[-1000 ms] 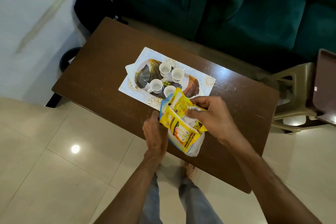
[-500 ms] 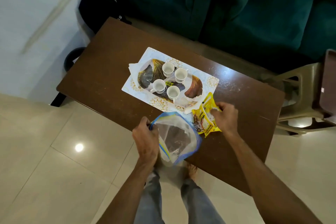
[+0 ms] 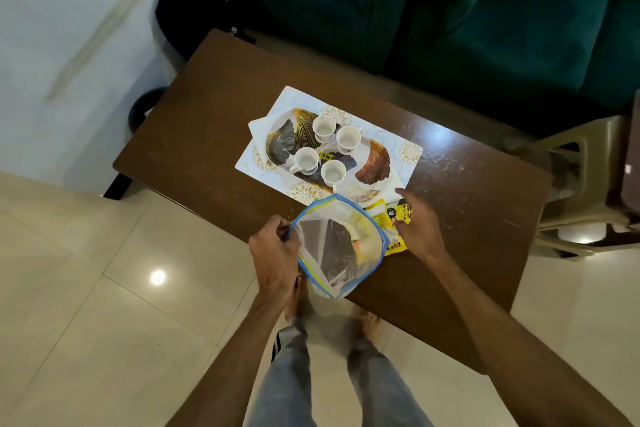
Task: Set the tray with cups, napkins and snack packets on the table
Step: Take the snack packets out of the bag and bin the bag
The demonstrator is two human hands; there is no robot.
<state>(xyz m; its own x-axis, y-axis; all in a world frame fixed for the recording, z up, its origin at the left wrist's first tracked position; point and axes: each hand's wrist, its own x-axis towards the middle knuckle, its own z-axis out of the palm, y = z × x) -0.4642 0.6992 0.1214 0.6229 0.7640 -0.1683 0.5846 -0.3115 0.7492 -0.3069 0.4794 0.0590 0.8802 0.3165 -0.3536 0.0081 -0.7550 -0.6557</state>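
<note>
Left hand (image 3: pixel 273 253) pinches clear zip bag (image 3: pixel 337 246) by its rim, mouth open.
Right hand (image 3: pixel 417 225) presses flat, fingers loose, on yellow snack packets (image 3: pixel 398 218) (on table (image 3: pixel 194 135), beside tray (image 3: pixel 375 163) with four cups (image 3: pixel 305 159)).

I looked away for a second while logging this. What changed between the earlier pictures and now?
The right hand pulled the yellow snack packets out of the clear bag and moved them right, down onto the table beside the tray, where it now rests on them. The left hand kept its hold on the bag's rim. The four cups and the tray stayed put.
</note>
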